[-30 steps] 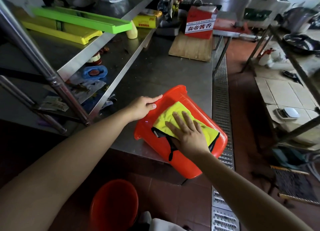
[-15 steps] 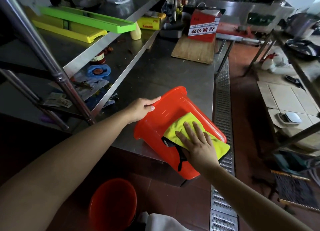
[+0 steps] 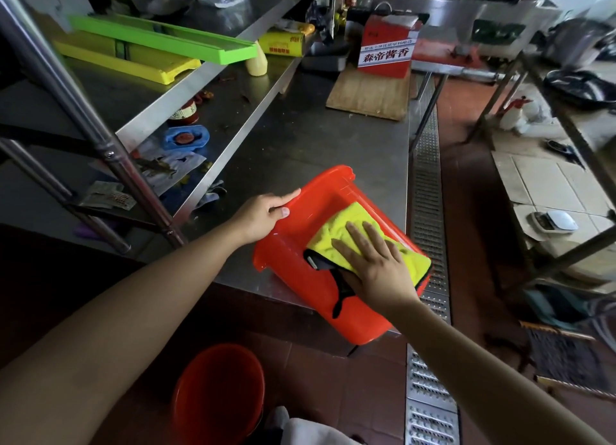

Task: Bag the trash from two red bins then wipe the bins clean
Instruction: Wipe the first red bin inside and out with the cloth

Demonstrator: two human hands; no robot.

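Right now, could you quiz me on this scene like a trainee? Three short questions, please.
1. True or false: the right hand presses a yellow cloth flat against the red bin lying on the steel table.
2. What does the left hand grip?
3. Where is the second red bin? A) shelf B) floor C) table

Key: 1 true; 2 the bin's rim; 3 B.
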